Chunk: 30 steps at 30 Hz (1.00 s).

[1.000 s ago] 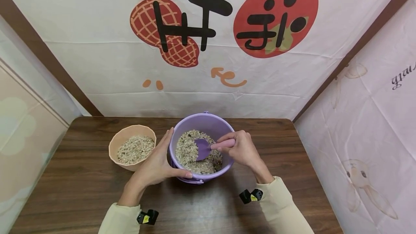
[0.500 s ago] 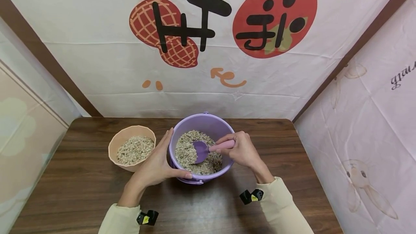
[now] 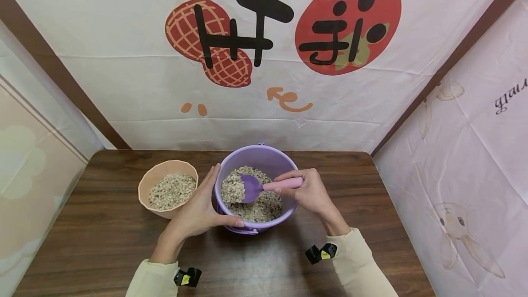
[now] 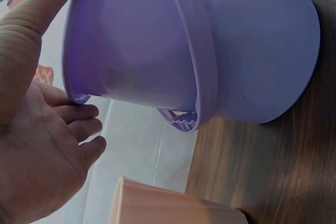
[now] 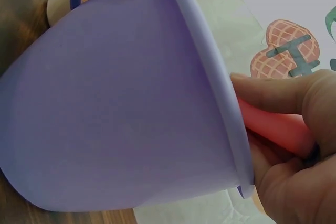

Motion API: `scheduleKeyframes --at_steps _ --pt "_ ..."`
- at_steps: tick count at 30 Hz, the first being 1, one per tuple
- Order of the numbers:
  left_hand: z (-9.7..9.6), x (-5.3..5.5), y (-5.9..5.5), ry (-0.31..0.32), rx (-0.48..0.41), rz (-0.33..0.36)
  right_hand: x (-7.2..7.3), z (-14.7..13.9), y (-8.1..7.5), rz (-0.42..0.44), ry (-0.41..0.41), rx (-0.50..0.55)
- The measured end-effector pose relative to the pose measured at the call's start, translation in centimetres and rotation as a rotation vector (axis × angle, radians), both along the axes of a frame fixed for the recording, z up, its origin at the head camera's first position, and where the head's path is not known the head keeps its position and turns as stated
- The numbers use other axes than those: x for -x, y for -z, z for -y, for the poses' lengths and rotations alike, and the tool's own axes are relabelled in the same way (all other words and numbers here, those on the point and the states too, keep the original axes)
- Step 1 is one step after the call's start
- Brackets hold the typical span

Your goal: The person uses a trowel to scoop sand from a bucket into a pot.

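Note:
In the head view a purple bucket stands at the table's middle, partly filled with pale mixed grains. My left hand holds its rim at the left, thumb on the near side and fingers along the far side. In the left wrist view the fingertips are beside the bucket's rim. My right hand grips the pink handle of a toy shovel over the bucket. Grains are heaped at the purple blade's left edge. The right wrist view shows the pink handle between thumb and fingers; the bucket wall hides the blade.
A peach-coloured bowl holding similar grains stands left of the bucket, close to my left hand. The brown wooden table meets a printed white cloth at the back. Another printed cloth hangs at the right.
The shovel blade has shifted left inside the bucket and appears slightly raised, with grains at its left edge. My left hand, the bucket and the bowl have stayed in place.

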<state>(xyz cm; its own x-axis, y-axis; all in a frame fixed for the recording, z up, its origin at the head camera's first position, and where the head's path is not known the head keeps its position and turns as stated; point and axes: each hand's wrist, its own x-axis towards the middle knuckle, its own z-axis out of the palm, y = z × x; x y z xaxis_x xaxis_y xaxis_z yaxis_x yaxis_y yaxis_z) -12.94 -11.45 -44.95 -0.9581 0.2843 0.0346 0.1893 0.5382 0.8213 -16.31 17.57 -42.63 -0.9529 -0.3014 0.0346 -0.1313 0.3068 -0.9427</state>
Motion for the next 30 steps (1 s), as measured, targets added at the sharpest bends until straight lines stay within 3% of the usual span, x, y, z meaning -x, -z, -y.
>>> scheduleKeyframes --at_steps 9,21,30 --pt "-0.1 -0.1 0.1 -0.005 0.014 -0.003 -0.9 -0.6 0.0 0.097 0.101 0.162" --pt "0.0 -0.1 -0.1 -0.008 0.016 0.015 -2.4 -2.4 -0.6 0.056 0.237 0.251" --pt "0.0 0.0 0.0 -0.005 0.012 0.006 -3.2 -3.5 -0.2 0.050 0.254 0.273"
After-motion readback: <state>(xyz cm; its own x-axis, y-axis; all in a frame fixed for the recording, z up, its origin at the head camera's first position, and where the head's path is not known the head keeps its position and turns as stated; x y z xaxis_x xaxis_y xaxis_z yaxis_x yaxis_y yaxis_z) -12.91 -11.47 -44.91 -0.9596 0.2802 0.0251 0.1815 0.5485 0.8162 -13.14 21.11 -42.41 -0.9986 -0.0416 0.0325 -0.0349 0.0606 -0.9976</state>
